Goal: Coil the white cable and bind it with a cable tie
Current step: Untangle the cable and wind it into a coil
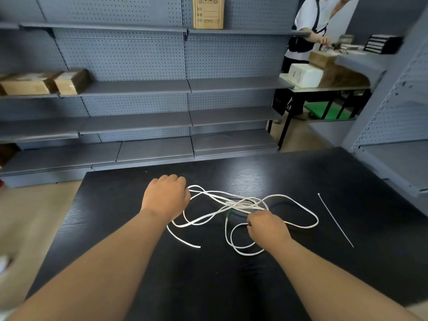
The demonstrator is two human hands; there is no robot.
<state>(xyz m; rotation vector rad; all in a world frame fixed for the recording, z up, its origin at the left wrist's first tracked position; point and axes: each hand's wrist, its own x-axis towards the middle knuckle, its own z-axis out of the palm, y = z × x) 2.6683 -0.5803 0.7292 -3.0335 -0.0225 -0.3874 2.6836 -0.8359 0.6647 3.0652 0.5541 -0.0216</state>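
White cable (pixel 231 206) lies loose on the black desk (pixel 185 293) in front of me, so I judge the coiling barely begun. Nearest to me, one loose end (pixel 198 246) rests free on the desk, and a small loop curls just beside my right hand (pixel 266 229). That hand is closed, its fingers curled in on a strand at the near side of the tangle. My left hand (pixel 165 196) is a little farther off, also curled, gripping the loops at the tangle's left end. Between the hands the white cable crosses itself in several slack, uneven loops, and one wide loop swings out to the right. It looks thin, limp and smooth. The cable tie (pixel 335 220) lies straight and untouched on the right, apart from the cable. What is left, as I read it, is gathering even loops and then binding them. Beyond the desk stand grey shelves (pixel 139 89) with a few cardboard boxes (pixel 44 83).
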